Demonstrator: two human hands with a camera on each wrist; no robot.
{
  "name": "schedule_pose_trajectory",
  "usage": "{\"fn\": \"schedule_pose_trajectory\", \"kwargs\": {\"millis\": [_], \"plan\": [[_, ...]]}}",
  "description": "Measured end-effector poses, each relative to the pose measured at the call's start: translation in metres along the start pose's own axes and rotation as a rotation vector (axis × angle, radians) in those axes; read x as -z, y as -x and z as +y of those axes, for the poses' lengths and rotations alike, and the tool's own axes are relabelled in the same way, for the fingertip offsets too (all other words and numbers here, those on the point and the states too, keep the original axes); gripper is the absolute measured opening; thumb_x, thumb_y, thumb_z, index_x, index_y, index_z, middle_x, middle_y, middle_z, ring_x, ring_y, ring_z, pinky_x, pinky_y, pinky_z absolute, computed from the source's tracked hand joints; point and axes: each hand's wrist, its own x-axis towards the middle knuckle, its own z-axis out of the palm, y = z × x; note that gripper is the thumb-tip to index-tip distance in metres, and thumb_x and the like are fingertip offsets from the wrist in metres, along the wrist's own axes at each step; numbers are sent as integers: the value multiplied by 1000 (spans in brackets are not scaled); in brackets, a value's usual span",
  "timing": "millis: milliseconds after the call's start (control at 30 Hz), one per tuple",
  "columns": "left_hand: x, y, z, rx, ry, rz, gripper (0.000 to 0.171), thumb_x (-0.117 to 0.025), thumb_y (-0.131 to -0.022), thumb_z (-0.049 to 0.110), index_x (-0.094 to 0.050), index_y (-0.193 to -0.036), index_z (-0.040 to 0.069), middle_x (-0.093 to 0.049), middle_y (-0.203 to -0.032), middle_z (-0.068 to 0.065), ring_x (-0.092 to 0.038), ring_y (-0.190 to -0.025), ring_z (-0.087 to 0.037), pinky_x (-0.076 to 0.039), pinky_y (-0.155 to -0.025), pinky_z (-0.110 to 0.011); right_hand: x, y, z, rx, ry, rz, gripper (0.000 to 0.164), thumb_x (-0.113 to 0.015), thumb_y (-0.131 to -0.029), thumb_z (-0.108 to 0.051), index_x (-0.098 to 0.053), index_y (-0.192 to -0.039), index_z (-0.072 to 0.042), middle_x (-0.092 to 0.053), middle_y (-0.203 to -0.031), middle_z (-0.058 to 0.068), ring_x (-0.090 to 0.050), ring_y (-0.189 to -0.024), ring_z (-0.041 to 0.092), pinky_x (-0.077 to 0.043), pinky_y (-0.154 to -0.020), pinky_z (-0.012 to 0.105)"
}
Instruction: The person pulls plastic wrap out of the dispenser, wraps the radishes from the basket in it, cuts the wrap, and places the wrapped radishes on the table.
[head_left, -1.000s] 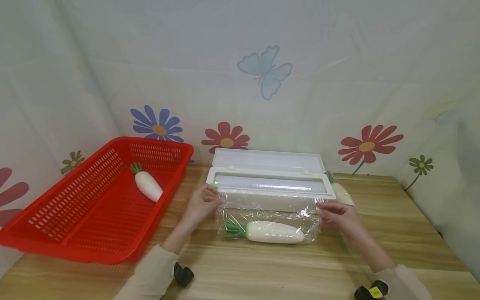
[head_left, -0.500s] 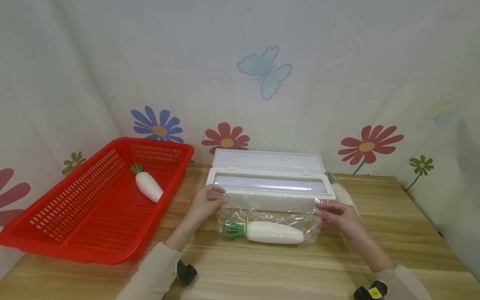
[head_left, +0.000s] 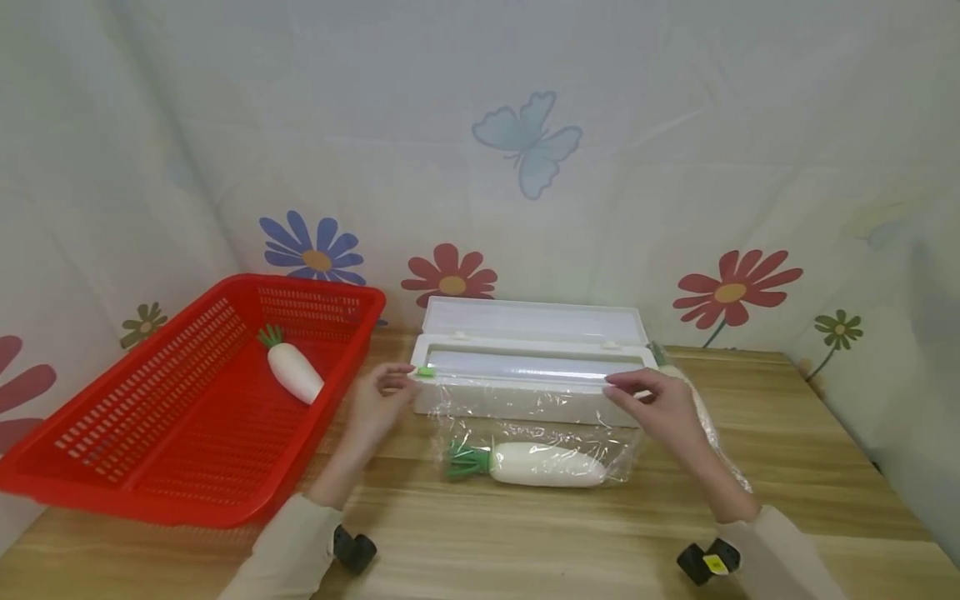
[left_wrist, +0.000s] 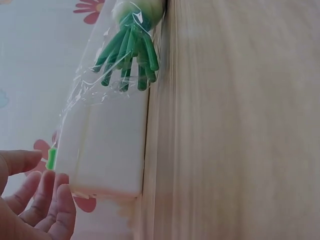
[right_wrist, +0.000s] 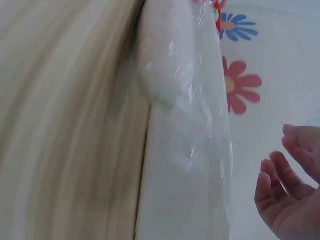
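A white cling film dispenser (head_left: 517,401) stands on the table with its lid raised and a film roll (head_left: 532,365) inside. Clear film (head_left: 622,446) hangs from its front over a white radish (head_left: 547,464) with green leaves lying before it. My left hand (head_left: 378,402) is at the dispenser's left end, fingertips beside the green slider (left_wrist: 51,159), thumb and fingers apart. Over the dispenser's right front edge, my right hand (head_left: 663,408) has its fingers loosely bent. Its fingers hold nothing in the right wrist view.
A red plastic basket (head_left: 202,510) stands at the left with another white radish (head_left: 295,372) inside. Behind my right hand, a film-wrapped radish (head_left: 678,375) lies beside the dispenser, partly hidden. A flower-printed cloth (head_left: 645,167) hangs behind the wooden table (head_left: 540,550).
My left hand has drawn back left, uncovering the green slider. My right hand has let go of the film's right edge and moved left and up to the dispenser's front edge.
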Motion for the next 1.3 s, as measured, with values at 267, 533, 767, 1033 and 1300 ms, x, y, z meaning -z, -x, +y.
{"fn": "schedule_pose_trajectory", "kwargs": {"millis": [267,533,767,1033,1300], "plan": [[7,-7,-1,73,-62,-1,37,-68,-81,16,-61,-115,4,-61,-105,-18,-60,-89,-28,-49,-64,-23,-58,-34,-55,40,-144,-266,23,-67,-82,-14,-67,-100,0,-68,-95,13,-64,-80,18,-52,-66,23],[4,-16,-7,78,-45,-60,34,-66,-82,11,-61,-114,2,-59,-114,-20,-61,-91,-29,-50,-64,-23,-119,-62,-87,144,-116,-372,22,-67,-82,-15,-69,-100,-2,-69,-89,9,-63,-77,17,-50,-62,20],[0,-22,-6,63,-28,-125,34,-65,-82,8,-60,-115,-1,-57,-116,-23,-61,-88,-30,-51,-64,-28,-156,-80,-98,185,-32,-425,20,-67,-82,-12,-70,-99,-3,-69,-85,7,-60,-73,14,-46,-61,17],[2,-26,-6,106,-23,-232,38,-61,-86,14,-56,-121,1,-55,-120,-21,-57,-87,-27,-49,-67,-30,-173,-90,-99,257,36,-460,19,-71,-77,-9,-71,-95,-3,-68,-77,5,-49,-57,8,-39,-50,16],[3,-29,-5,169,-23,-300,43,-59,-88,17,-51,-128,2,-53,-120,-21,-54,-92,-26,-47,-77,-38,-173,-91,-99,185,35,-488,19,-70,-79,-10,-71,-97,-4,-68,-78,4,-44,-55,7,-36,-47,15]]}}
